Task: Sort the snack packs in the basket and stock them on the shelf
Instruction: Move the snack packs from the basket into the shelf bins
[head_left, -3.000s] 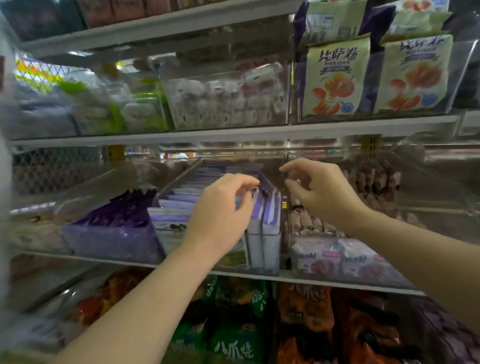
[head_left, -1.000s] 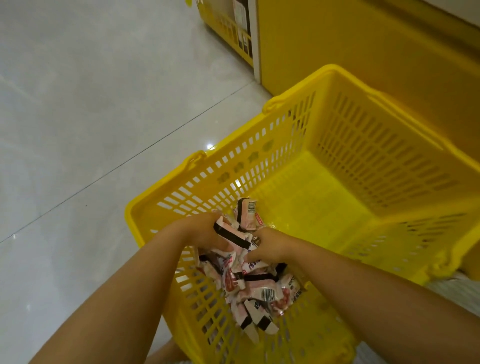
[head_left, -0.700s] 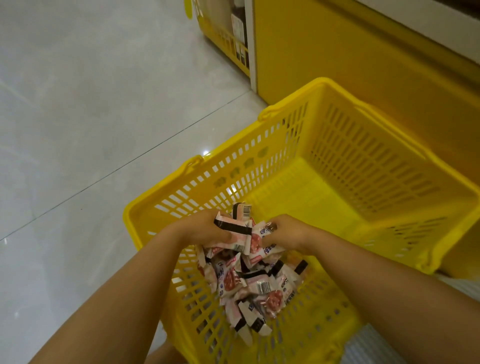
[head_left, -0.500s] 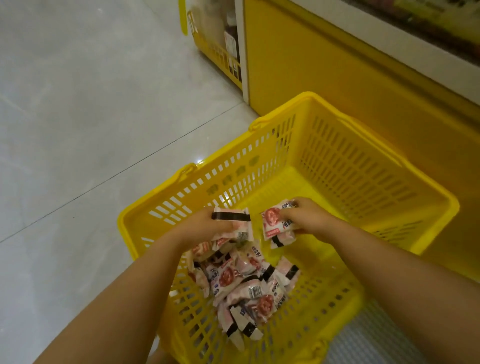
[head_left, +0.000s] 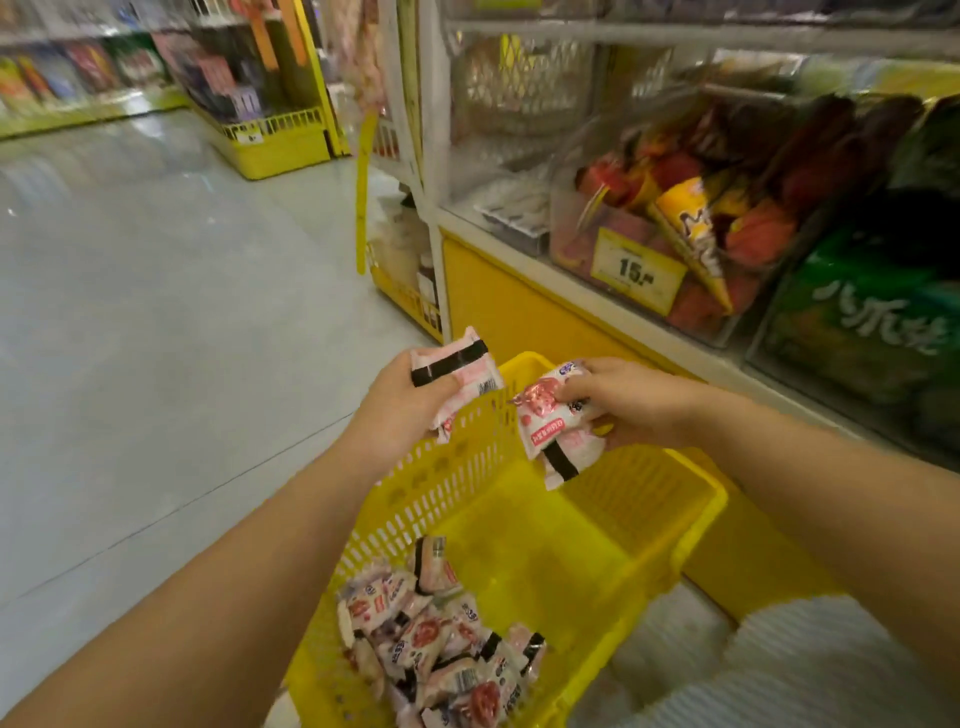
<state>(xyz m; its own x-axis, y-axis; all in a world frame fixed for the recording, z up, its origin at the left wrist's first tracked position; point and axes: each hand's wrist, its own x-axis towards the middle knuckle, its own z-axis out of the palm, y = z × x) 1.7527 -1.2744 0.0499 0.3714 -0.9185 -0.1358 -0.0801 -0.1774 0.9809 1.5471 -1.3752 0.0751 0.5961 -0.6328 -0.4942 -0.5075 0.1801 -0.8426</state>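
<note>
I've got the shelf (head_left: 509, 306) on my right, the yellow basket (head_left: 696, 519) below with snack packs (head_left: 441, 634) heaped in its near corner, and my left hand (head_left: 400, 410) and right hand (head_left: 639, 405) apart, each clamped on a few above it, so a slack pinch could drop one outside.

I see a pale glossy tiled floor (head_left: 156, 338) carrying a yellow slotted plastic basket (head_left: 698, 519), just beside a yellow-based shelf (head_left: 519, 312).

Head-worn view, angled down, close over basket (head_left: 545, 551)
</note>
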